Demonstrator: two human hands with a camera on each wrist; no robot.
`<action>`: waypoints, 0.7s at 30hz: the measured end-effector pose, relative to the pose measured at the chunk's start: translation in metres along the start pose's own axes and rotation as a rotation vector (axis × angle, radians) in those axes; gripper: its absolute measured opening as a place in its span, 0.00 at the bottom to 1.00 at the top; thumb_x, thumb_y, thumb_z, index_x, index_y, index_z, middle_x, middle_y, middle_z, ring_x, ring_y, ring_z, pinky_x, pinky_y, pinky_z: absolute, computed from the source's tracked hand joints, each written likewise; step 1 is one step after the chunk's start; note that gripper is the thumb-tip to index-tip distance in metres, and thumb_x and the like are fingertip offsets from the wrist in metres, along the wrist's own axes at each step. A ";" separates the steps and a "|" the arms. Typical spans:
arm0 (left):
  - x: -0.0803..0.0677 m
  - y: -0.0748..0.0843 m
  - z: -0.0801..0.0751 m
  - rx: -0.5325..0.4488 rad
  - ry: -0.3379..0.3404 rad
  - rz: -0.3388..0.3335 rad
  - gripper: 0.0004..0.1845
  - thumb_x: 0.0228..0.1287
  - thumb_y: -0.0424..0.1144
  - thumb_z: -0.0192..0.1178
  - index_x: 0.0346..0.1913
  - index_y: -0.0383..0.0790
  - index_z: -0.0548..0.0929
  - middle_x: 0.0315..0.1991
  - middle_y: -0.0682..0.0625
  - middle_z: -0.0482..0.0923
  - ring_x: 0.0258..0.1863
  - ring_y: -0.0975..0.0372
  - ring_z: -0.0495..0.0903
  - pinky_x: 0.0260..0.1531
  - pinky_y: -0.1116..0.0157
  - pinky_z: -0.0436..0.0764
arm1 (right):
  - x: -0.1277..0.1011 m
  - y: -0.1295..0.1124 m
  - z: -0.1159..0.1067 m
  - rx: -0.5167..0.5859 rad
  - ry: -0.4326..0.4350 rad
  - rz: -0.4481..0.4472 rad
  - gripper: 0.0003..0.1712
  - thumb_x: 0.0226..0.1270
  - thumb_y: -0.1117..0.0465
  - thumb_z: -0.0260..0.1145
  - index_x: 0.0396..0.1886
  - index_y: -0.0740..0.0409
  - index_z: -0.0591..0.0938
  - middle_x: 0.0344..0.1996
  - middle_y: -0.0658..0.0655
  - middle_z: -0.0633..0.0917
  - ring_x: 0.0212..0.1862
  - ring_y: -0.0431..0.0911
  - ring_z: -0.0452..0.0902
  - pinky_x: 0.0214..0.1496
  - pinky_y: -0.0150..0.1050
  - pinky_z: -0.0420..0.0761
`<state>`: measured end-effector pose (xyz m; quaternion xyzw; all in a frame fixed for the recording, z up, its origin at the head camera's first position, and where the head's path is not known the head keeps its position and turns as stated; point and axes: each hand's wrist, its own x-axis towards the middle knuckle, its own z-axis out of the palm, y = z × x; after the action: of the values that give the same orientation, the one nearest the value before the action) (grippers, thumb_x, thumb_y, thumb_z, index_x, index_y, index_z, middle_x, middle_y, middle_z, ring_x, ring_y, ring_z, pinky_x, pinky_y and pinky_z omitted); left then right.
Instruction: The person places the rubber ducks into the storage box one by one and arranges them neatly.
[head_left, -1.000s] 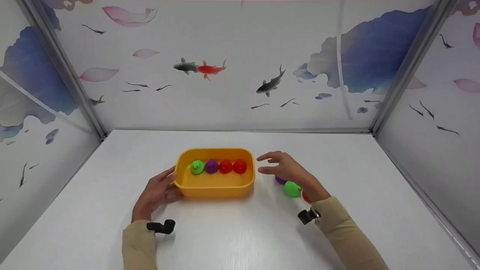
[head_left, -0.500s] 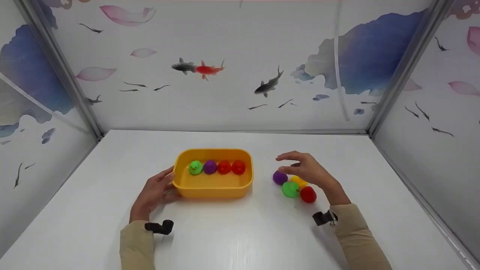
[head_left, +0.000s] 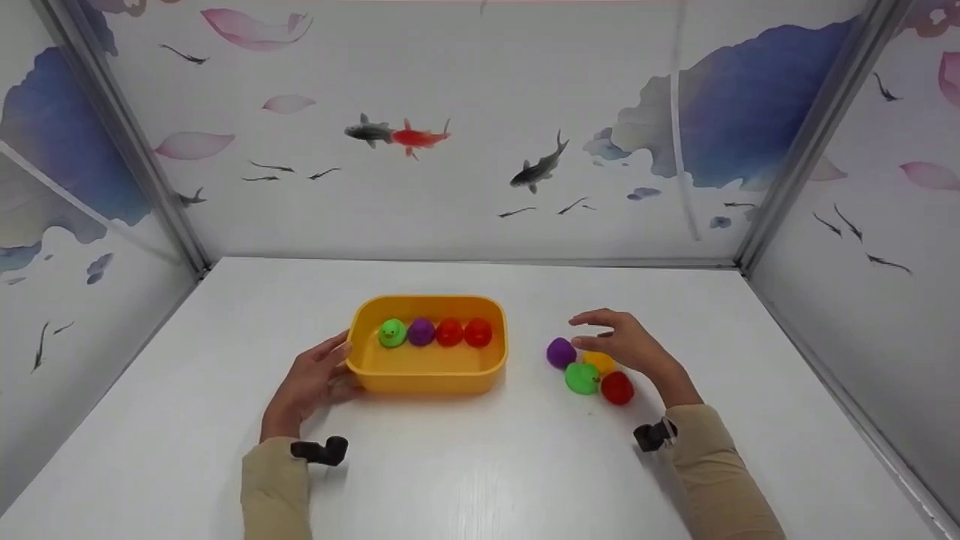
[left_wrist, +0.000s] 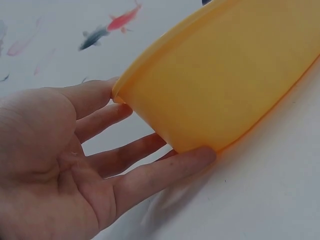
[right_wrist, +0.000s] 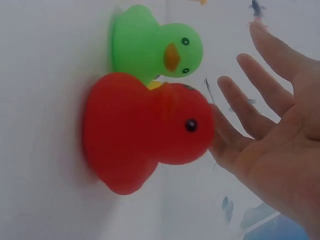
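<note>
- The yellow bin (head_left: 427, 384) stands upright on the white tabletop (head_left: 450, 465), its long side facing the person.
- The left hand (head_left: 304, 386) is at the bin's left end, fingers spread and nearly straight, digits touching the rim and the lower edge.
- Inside the bin, four small toys line up in a row, left to right: a lime duck (head_left: 391, 334), a violet toy (head_left: 421, 332), a first red toy (head_left: 450, 332) and a second red toy (head_left: 478, 332).
- The right hand (head_left: 635, 346) hovers beyond the bin's right end with thumb and fingers apart, holding nothing.
- Below and beside it, four more toys cluster on the tabletop: a purple toy (head_left: 561, 353) near the thumb, a yellow toy (head_left: 598, 363) partly hidden by the hand, a green duck (head_left: 581, 379) and a red duck (head_left: 617, 388). Whether the thumb touches the purple one, I cannot tell.
- Both sleeves (head_left: 276, 484) are tan; a black camera (head_left: 322, 450) sits at each wrist.
- Painted fish (head_left: 420, 138) decorate the back wall (head_left: 465, 67).
</note>
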<state>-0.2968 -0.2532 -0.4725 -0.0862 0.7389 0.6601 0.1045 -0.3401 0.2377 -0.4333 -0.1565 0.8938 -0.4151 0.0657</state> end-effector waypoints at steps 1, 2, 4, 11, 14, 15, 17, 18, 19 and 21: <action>0.001 0.000 0.000 0.001 -0.003 0.000 0.32 0.76 0.56 0.51 0.78 0.55 0.60 0.74 0.41 0.67 0.62 0.52 0.79 0.55 0.59 0.85 | 0.000 0.001 0.001 -0.005 0.010 0.014 0.25 0.69 0.51 0.68 0.62 0.53 0.81 0.68 0.62 0.75 0.72 0.65 0.66 0.71 0.58 0.74; 0.002 0.000 0.000 -0.001 -0.004 -0.001 0.32 0.76 0.56 0.52 0.78 0.56 0.60 0.74 0.41 0.67 0.63 0.51 0.79 0.55 0.59 0.85 | 0.001 0.002 0.003 -0.010 0.018 0.026 0.25 0.69 0.50 0.68 0.62 0.53 0.81 0.69 0.62 0.75 0.72 0.65 0.65 0.71 0.59 0.73; 0.003 0.000 0.000 0.002 0.000 -0.006 0.32 0.75 0.56 0.52 0.78 0.56 0.61 0.74 0.42 0.66 0.63 0.51 0.79 0.55 0.59 0.85 | 0.002 0.003 0.006 -0.018 0.019 0.048 0.26 0.68 0.48 0.68 0.62 0.54 0.81 0.69 0.62 0.74 0.72 0.65 0.65 0.72 0.60 0.72; 0.003 -0.003 -0.002 0.015 0.001 0.005 0.35 0.75 0.58 0.52 0.79 0.55 0.58 0.75 0.42 0.64 0.66 0.50 0.76 0.56 0.59 0.84 | 0.006 0.005 0.012 -0.036 -0.012 0.116 0.26 0.67 0.47 0.69 0.61 0.51 0.82 0.71 0.63 0.72 0.73 0.67 0.62 0.72 0.65 0.68; 0.003 -0.006 -0.002 -0.005 -0.003 0.008 0.34 0.75 0.57 0.52 0.79 0.54 0.59 0.75 0.42 0.66 0.65 0.50 0.78 0.55 0.59 0.85 | 0.007 0.005 0.015 -0.050 -0.030 0.144 0.25 0.67 0.48 0.69 0.61 0.50 0.82 0.71 0.64 0.71 0.74 0.68 0.60 0.73 0.67 0.66; 0.003 -0.006 -0.002 -0.008 -0.009 0.009 0.34 0.75 0.57 0.52 0.79 0.54 0.59 0.75 0.42 0.66 0.65 0.50 0.78 0.55 0.59 0.85 | 0.007 0.005 0.015 -0.054 -0.036 0.151 0.25 0.67 0.48 0.69 0.61 0.50 0.82 0.71 0.64 0.71 0.74 0.68 0.60 0.73 0.68 0.65; 0.003 -0.007 -0.001 -0.010 -0.010 0.007 0.34 0.75 0.57 0.52 0.79 0.55 0.59 0.74 0.42 0.66 0.63 0.51 0.79 0.55 0.59 0.85 | 0.007 0.004 0.016 -0.057 -0.042 0.161 0.25 0.67 0.48 0.69 0.61 0.49 0.82 0.72 0.64 0.70 0.75 0.68 0.58 0.73 0.69 0.63; 0.003 -0.006 -0.001 -0.014 -0.003 0.004 0.33 0.75 0.57 0.52 0.78 0.55 0.60 0.74 0.42 0.67 0.63 0.52 0.79 0.54 0.59 0.86 | 0.007 0.004 0.016 -0.058 -0.041 0.163 0.25 0.67 0.49 0.69 0.61 0.49 0.82 0.72 0.64 0.70 0.75 0.68 0.58 0.74 0.70 0.62; 0.003 -0.006 -0.001 -0.015 -0.003 0.006 0.33 0.75 0.57 0.52 0.78 0.55 0.60 0.74 0.42 0.67 0.63 0.52 0.80 0.54 0.59 0.86 | 0.007 0.003 0.016 -0.058 -0.041 0.164 0.25 0.67 0.49 0.70 0.61 0.49 0.82 0.72 0.64 0.70 0.76 0.68 0.57 0.74 0.70 0.61; 0.004 -0.005 -0.002 -0.011 -0.004 0.010 0.33 0.75 0.57 0.52 0.79 0.55 0.59 0.74 0.41 0.66 0.63 0.52 0.79 0.55 0.59 0.85 | 0.007 0.002 0.017 -0.062 -0.039 0.166 0.24 0.67 0.49 0.70 0.61 0.48 0.82 0.72 0.65 0.70 0.76 0.68 0.56 0.74 0.70 0.62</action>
<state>-0.2995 -0.2554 -0.4781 -0.0817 0.7353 0.6650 0.1024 -0.3434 0.2246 -0.4460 -0.0917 0.9147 -0.3772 0.1124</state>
